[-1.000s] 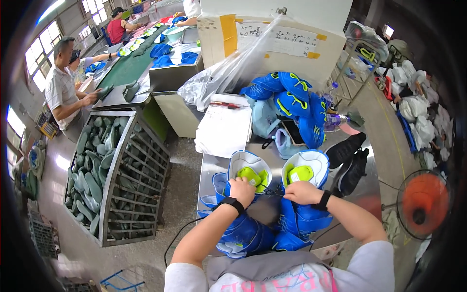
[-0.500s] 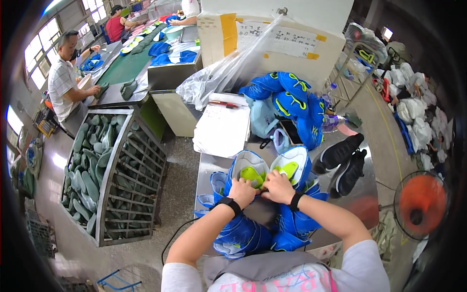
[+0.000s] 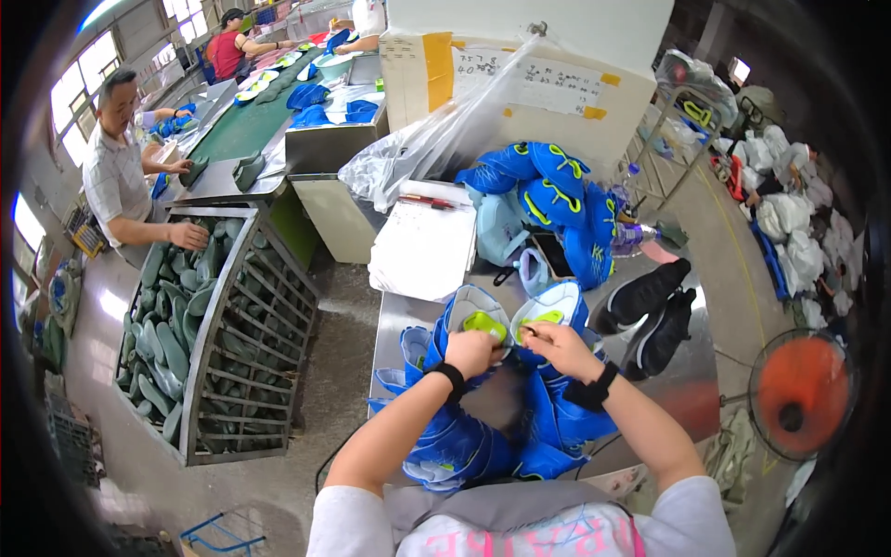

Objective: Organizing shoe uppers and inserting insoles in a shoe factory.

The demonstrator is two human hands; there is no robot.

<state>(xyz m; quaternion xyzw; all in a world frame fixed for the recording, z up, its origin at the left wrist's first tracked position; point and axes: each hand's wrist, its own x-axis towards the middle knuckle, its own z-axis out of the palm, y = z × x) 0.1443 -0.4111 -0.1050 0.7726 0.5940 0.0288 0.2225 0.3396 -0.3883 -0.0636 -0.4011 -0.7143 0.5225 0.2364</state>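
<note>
The short sleeves are pale, the wristbands black.

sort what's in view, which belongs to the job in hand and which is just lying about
Likely the job:
- left hand
- right hand
- two blue shoe uppers at them
- other blue uppers nearby

Probably lying about:
- black shoes
- paper sheets

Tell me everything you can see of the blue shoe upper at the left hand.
The shoe upper is blue outside, with a smooth-looking whitish lining and a lime-green piece inside. It looks like soft fabric. It opens upward, its rounded far rim raised, above the metal-topped table and just left of a similar upper; whether the two touch is unclear. The left hand covers its near edge, and the fingers' exact grip is hidden. Its lower part cannot be made out.
</note>
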